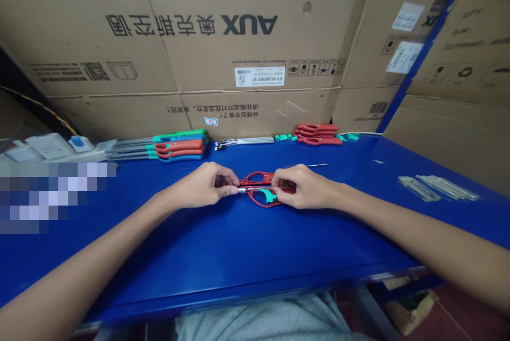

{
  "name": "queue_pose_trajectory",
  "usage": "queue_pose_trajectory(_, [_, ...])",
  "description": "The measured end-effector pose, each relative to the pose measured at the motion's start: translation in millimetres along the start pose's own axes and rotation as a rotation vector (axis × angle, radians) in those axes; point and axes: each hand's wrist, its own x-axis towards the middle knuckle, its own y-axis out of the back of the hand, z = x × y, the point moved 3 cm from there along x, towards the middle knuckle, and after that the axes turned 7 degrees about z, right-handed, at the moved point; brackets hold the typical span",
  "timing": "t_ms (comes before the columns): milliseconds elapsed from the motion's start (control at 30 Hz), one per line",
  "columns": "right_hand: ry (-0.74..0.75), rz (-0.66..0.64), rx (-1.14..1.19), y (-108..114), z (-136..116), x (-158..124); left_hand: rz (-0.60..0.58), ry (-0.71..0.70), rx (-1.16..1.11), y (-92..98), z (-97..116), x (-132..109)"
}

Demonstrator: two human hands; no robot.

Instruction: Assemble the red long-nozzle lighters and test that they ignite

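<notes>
My left hand (207, 186) is closed in a pinch on a thin silver metal tube (242, 190), at the left end of an open red lighter handle half (257, 202). Most of the tube is hidden by the fingers. A green trigger (269, 196) sits in that handle half, and thin wires run along its upper side. My right hand (303, 187) is closed over the right end of the same handle half, its fingertips pressed at the wires and shell. Just behind lies a second red handle half (255, 177), partly covered by both hands.
At the back left lie stacked lighters (179, 145). Silver tubes with wires (255, 141), green parts (283, 137) and red handle shells (317, 134) line the back edge. A screwdriver (316, 165) lies behind my right hand. Clear plastic pieces (446, 187) are at right. Cardboard (223, 54) walls the back.
</notes>
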Motion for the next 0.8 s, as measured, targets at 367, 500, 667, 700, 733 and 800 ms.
queue_pose_trajectory(367, [-0.003, 0.005, 0.003, 1.0, -5.6, 0.3, 0.004, -0.009, -0.022, -4.5, 3.3, 0.0])
queue_pose_trajectory(500, [0.0, 0.002, 0.007, 0.6, -4.3, 0.6, -0.007, -0.011, -0.013, -4.7, 1.7, 0.4])
queue_pose_trajectory(667, [0.009, 0.014, 0.005, 1.1, -3.8, 1.3, -0.046, -0.042, 0.002, -3.6, 0.8, 0.0])
queue_pose_trajectory(700, [0.012, 0.013, 0.006, 1.3, -4.2, 1.5, -0.052, -0.05, 0.002, -3.3, 1.7, -0.4])
queue_pose_trajectory(733, [0.014, 0.012, 0.008, 1.5, -4.7, 1.6, -0.056, -0.055, 0.001, -3.2, 2.8, -0.8])
queue_pose_trajectory(800, [0.019, 0.008, 0.011, 1.7, -5.5, 1.7, -0.062, -0.052, -0.008, -3.9, 5.4, -1.9])
